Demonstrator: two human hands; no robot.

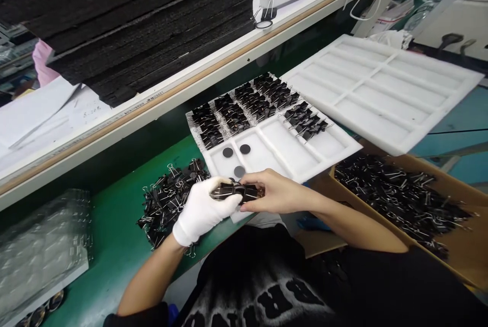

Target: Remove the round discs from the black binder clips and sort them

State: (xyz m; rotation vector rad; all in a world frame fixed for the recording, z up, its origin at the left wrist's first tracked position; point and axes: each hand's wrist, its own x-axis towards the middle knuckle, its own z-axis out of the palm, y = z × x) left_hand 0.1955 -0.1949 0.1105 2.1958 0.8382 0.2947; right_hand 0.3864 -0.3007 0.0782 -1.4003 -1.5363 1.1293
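Note:
My left hand, in a white glove, and my bare right hand meet over the front of a white foam tray. Fingers of both are closed on black binder clips with metal wire arms; what sits between the clips is hidden. Black round discs lie in the tray's near compartments, just beyond my hands. Rows of clamped binder clips fill the far compartments, with another row at the right. A loose heap of binder clips lies on the green table beside my left hand.
A second white compartmented tray stands at the right. Below it, a cardboard box holds many binder clips. Black foam slabs are stacked on the shelf behind. Clear plastic trays lie at the left.

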